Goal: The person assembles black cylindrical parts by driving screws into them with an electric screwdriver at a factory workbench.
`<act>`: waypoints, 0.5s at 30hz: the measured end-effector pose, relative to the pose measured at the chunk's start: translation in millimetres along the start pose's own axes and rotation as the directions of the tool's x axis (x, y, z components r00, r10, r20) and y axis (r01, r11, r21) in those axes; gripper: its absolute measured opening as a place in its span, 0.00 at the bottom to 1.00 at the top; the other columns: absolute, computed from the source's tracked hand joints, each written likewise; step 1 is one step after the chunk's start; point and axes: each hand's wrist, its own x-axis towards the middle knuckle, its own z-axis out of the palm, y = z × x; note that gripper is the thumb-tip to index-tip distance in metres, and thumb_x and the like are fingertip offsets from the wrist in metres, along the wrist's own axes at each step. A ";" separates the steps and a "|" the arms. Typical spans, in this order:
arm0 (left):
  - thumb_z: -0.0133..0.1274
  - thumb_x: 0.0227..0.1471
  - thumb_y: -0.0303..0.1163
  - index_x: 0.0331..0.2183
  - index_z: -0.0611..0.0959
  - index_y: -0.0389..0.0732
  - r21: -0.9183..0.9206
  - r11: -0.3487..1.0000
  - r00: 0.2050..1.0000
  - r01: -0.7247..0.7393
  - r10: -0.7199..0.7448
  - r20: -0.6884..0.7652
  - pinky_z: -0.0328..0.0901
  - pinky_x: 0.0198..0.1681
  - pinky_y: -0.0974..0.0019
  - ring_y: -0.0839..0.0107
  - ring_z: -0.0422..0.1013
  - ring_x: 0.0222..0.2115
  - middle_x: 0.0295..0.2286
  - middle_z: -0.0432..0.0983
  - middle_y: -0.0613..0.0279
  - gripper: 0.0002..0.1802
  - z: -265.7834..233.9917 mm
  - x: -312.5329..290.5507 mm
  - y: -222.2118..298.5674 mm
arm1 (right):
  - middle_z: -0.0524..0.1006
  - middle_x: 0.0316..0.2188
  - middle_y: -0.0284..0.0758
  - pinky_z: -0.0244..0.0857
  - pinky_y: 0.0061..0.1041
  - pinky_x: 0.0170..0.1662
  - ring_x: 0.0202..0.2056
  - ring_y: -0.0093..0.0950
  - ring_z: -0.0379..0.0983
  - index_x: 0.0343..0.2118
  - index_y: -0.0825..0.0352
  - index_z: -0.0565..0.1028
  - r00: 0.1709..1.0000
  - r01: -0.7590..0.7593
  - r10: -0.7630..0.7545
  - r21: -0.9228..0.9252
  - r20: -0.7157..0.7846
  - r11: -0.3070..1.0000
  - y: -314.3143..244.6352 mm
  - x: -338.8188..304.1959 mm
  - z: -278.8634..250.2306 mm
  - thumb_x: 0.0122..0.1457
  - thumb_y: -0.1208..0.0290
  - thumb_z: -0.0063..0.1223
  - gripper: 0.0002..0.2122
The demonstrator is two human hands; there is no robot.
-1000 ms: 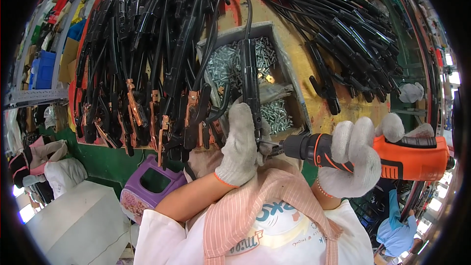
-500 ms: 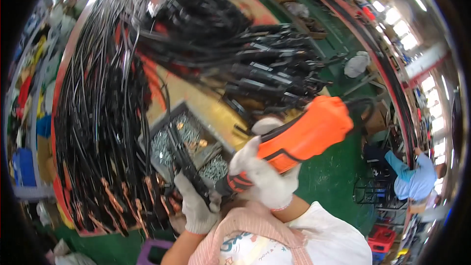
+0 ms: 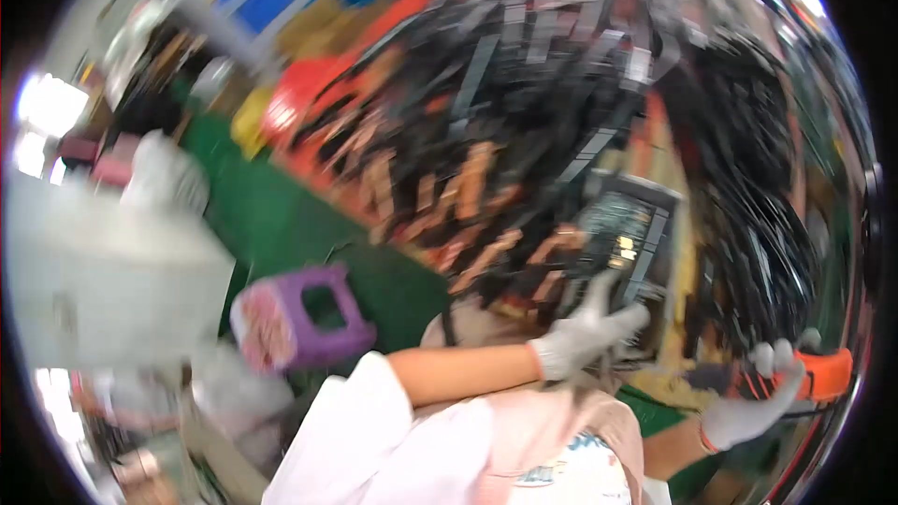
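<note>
My left hand (image 3: 591, 329), in a white knit glove, reaches over the near edge of a grey tray (image 3: 675, 201). Its fingers are spread, and I see nothing held in them. Small metal parts (image 3: 625, 248), some copper coloured, lie in the tray. To the right, my gloved right hand (image 3: 756, 404) is wrapped round an orange power tool (image 3: 825, 376) with a dark nose pointing left. Black cables (image 3: 449, 103) with bare copper ends (image 3: 475, 178) cover the table beyond my left hand. The picture is smeared by motion.
A second bundle of black cables (image 3: 762, 252) lies on the right of the table. A purple plastic stool (image 3: 309, 318) stands on the green floor (image 3: 253, 192) to the left. Behind it is a pale, box-like surface (image 3: 112, 271). A blue bin (image 3: 257, 0) sits far left.
The view has swung left. My left hand has let go of the black cable piece and opened over the tray. My right hand has carried the orange power tool away to the right.
</note>
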 end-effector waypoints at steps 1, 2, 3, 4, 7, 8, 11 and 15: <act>0.58 0.55 0.47 0.66 0.46 0.48 -0.059 0.998 0.997 -0.036 0.040 0.062 0.66 0.18 0.67 0.74 0.70 0.19 0.31 0.73 0.61 0.49 -2.6 -11.0 8.0 | 0.54 0.26 0.26 0.48 0.15 0.27 0.24 0.16 0.49 0.61 0.71 0.60 0.976 -0.007 -0.033 0.185 0.214 0.983 11.6 17.1 -8.4 0.65 0.68 0.40 0.23; 0.58 0.54 0.47 0.66 0.46 0.48 0.086 0.980 0.984 -0.178 0.179 -0.002 0.68 0.23 0.67 0.74 0.71 0.20 0.31 0.73 0.61 0.50 -10.0 5.3 -17.3 | 0.62 0.31 0.27 0.54 0.15 0.30 0.26 0.15 0.55 0.61 0.70 0.59 0.907 -0.235 0.139 0.205 0.397 0.950 19.2 31.8 -17.2 0.65 0.70 0.42 0.22; 0.58 0.54 0.47 0.66 0.46 0.48 0.089 0.986 0.990 -0.144 0.143 0.018 0.69 0.27 0.67 0.71 0.73 0.24 0.34 0.74 0.57 0.50 -5.7 -6.9 -2.3 | 0.64 0.32 0.28 0.56 0.15 0.30 0.29 0.16 0.58 0.60 0.69 0.61 0.925 -0.145 0.143 -0.021 0.352 0.989 22.1 28.2 0.2 0.64 0.69 0.45 0.22; 0.58 0.53 0.47 0.66 0.46 0.48 0.086 0.990 0.993 -0.115 0.112 0.032 0.71 0.32 0.66 0.68 0.74 0.28 0.37 0.74 0.54 0.50 -8.3 -21.5 10.3 | 0.67 0.34 0.30 0.59 0.15 0.30 0.31 0.17 0.62 0.60 0.68 0.62 0.938 -0.043 0.124 -0.245 0.324 0.969 28.4 15.5 22.6 0.64 0.69 0.48 0.22; 0.56 0.50 0.47 0.66 0.47 0.48 0.270 0.941 0.975 -0.204 0.219 -0.025 0.64 0.53 0.63 0.53 0.70 0.49 0.52 0.67 0.40 0.50 -18.0 -37.8 -2.7 | 0.71 0.39 0.32 0.65 0.17 0.32 0.33 0.19 0.68 0.65 0.61 0.55 0.724 -0.154 0.334 -0.332 0.603 0.931 58.8 3.6 53.3 0.62 0.71 0.52 0.29; 0.56 0.50 0.47 0.66 0.47 0.48 0.255 0.943 0.972 -0.216 0.233 -0.039 0.64 0.53 0.63 0.53 0.70 0.49 0.52 0.67 0.40 0.50 -21.0 -56.0 4.7 | 0.71 0.41 0.32 0.67 0.17 0.33 0.33 0.19 0.69 0.67 0.61 0.53 0.674 -0.166 0.384 -0.377 0.632 0.911 72.6 9.2 52.9 0.62 0.71 0.52 0.31; 0.55 0.52 0.48 0.64 0.55 0.44 0.221 0.940 0.965 -0.260 0.261 0.022 0.65 0.53 0.63 0.57 0.71 0.48 0.51 0.69 0.43 0.45 -27.4 -82.3 -5.7 | 0.71 0.50 0.35 0.68 0.20 0.38 0.41 0.21 0.70 0.68 0.62 0.52 0.489 -0.211 0.558 -0.530 0.670 0.821 116.4 32.5 53.9 0.61 0.69 0.54 0.34; 0.55 0.54 0.47 0.63 0.59 0.42 0.247 0.898 0.930 -0.365 0.363 0.058 0.65 0.53 0.63 0.61 0.71 0.48 0.49 0.70 0.45 0.42 -36.2 -110.1 -34.5 | 0.73 0.37 0.32 0.69 0.22 0.34 0.31 0.21 0.71 0.68 0.65 0.51 0.542 -0.153 0.482 -0.483 0.688 0.862 136.5 35.6 51.6 0.61 0.70 0.55 0.35</act>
